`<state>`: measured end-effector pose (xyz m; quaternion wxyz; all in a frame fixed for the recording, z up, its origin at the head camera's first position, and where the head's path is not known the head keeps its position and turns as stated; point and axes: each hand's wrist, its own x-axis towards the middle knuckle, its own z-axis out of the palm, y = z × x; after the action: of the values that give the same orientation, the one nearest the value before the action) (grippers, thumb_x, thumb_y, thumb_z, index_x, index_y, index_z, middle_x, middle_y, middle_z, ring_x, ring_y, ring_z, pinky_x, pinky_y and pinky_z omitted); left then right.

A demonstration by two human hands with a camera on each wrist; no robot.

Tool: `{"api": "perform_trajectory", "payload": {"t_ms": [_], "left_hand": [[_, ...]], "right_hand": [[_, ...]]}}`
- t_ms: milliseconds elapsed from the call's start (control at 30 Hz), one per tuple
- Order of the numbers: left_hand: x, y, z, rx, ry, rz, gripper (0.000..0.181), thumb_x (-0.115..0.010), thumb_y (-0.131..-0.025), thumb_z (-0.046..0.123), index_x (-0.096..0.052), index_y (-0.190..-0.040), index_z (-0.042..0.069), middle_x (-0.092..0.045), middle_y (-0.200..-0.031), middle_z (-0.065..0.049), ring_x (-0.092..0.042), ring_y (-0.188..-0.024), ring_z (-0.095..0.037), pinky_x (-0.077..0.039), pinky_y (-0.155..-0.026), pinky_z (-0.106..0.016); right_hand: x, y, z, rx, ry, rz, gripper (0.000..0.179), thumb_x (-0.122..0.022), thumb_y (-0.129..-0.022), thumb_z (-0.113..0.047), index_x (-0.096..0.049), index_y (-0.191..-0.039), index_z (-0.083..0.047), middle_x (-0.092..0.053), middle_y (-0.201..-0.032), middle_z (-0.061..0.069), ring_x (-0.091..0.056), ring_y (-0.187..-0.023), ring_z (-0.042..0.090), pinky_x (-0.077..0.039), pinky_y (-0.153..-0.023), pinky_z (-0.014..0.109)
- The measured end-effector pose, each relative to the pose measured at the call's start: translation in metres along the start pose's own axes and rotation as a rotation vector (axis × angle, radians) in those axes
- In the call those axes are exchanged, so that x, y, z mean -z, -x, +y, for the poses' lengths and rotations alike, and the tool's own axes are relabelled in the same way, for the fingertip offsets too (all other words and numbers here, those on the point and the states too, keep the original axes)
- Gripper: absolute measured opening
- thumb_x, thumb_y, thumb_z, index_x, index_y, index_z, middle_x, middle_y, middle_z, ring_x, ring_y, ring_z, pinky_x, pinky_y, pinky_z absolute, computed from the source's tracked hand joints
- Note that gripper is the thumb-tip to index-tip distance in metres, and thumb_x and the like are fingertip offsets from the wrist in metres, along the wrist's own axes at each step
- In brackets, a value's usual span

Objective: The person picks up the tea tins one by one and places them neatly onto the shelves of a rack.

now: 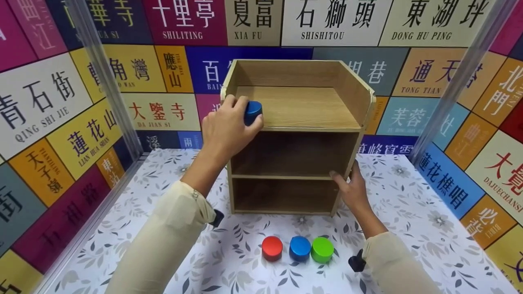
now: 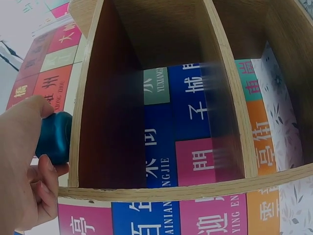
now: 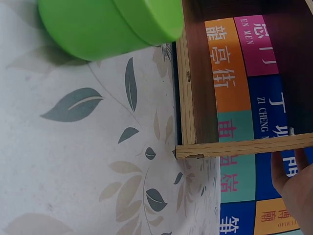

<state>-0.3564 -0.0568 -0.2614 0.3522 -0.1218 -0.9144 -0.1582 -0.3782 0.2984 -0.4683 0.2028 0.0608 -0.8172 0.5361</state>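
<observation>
My left hand [image 1: 229, 126] holds a small blue cylinder [image 1: 253, 112] between thumb and fingers, at the left front of the top of a wooden shelf unit [image 1: 298, 129]. In the left wrist view, the shiny blue cylinder [image 2: 55, 138] is right by the unit's top board, with the thumb and fingers around it. My right hand [image 1: 352, 188] grips the unit's right side panel, its thumb over the front edge and its fingers on the outside. The right wrist view shows two of its fingertips [image 3: 278, 169] against that panel.
On the leaf-patterned table [image 1: 220, 265], in front of the unit, stand a red cylinder [image 1: 272, 248], another blue cylinder [image 1: 300, 248] and a green cylinder [image 1: 322, 250] in a row. The unit has two open compartments below its walled top. Walls with coloured sign panels [image 1: 45, 110] surround the table.
</observation>
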Motion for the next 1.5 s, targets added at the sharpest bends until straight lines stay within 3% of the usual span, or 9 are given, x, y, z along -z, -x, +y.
{"api": "perform_trajectory", "payload": {"t_ms": [967,1133,1500], "left_hand": [[-0.006,-0.002,0.003,0.014,-0.098,0.023,0.052,-0.055,-0.093,0.057,-0.065,-0.123,0.016,-0.063,-0.109,-0.009,-0.063,-0.070,-0.034,-0.055,-0.063,-0.050],[-0.008,-0.001,0.004,0.002,-0.109,0.052,0.051,-0.056,-0.093,0.056,-0.065,-0.123,0.016,-0.064,-0.109,-0.010,-0.065,-0.069,-0.036,-0.054,-0.062,-0.052],[-0.011,0.002,0.003,-0.008,-0.078,0.086,0.056,-0.060,-0.092,0.056,-0.059,-0.136,0.021,-0.060,-0.116,-0.010,-0.062,-0.066,-0.032,-0.055,-0.059,-0.048]], "right_hand": [[-0.001,-0.001,-0.001,0.010,-0.002,0.020,0.074,-0.066,-0.097,-0.035,-0.028,-0.158,-0.015,-0.045,-0.154,0.019,-0.041,-0.145,0.033,-0.030,-0.119,0.050],[-0.001,-0.001,-0.001,0.024,-0.022,0.022,0.074,-0.067,-0.096,-0.033,-0.030,-0.158,-0.016,-0.046,-0.153,0.017,-0.042,-0.143,0.032,-0.030,-0.118,0.050],[-0.001,0.000,-0.001,0.025,-0.018,0.029,0.074,-0.067,-0.096,-0.034,-0.030,-0.157,-0.015,-0.046,-0.153,0.018,-0.042,-0.143,0.033,-0.031,-0.117,0.049]]}}
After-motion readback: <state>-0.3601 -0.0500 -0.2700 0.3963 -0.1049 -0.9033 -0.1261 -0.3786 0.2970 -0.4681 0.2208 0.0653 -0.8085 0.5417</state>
